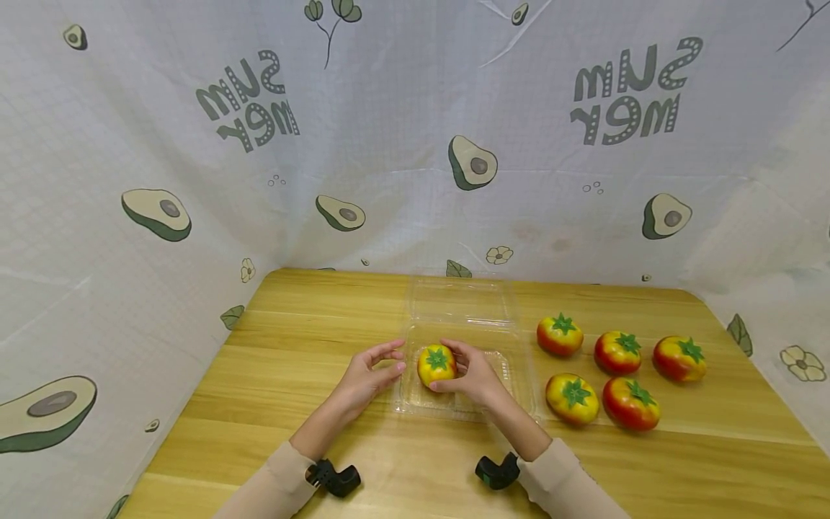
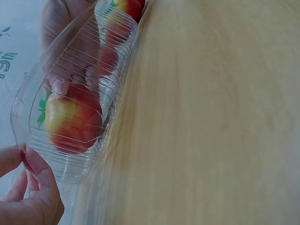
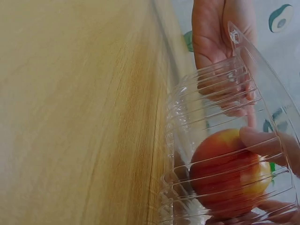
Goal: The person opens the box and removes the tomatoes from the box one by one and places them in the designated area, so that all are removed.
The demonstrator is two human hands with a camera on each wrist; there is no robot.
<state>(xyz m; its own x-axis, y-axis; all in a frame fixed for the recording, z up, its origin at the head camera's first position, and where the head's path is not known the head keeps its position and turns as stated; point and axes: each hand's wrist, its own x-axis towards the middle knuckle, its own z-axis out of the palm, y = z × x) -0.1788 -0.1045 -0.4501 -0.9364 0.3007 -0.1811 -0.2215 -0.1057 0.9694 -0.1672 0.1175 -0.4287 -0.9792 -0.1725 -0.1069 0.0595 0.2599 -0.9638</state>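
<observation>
Right hand (image 1: 476,375) pinched the tomato (image 1: 436,365) inside the tray (image 1: 519,375); left hand (image 1: 366,378), fingers apart, steadied its rim. Lower gently.

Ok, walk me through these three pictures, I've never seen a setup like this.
No machine here: a person works with two bare hands, wearing three cameras. The wide picture comes from the head; the other two from each wrist, close up. On the light wooden table lies an open clear plastic clamshell box. The right hand holds a red-and-yellow tomato with a green stalk inside it. The left hand touches the box's edge with its fingertips. Five similar loose tomatoes sit to the right, before an avocado-print cloth backdrop.
</observation>
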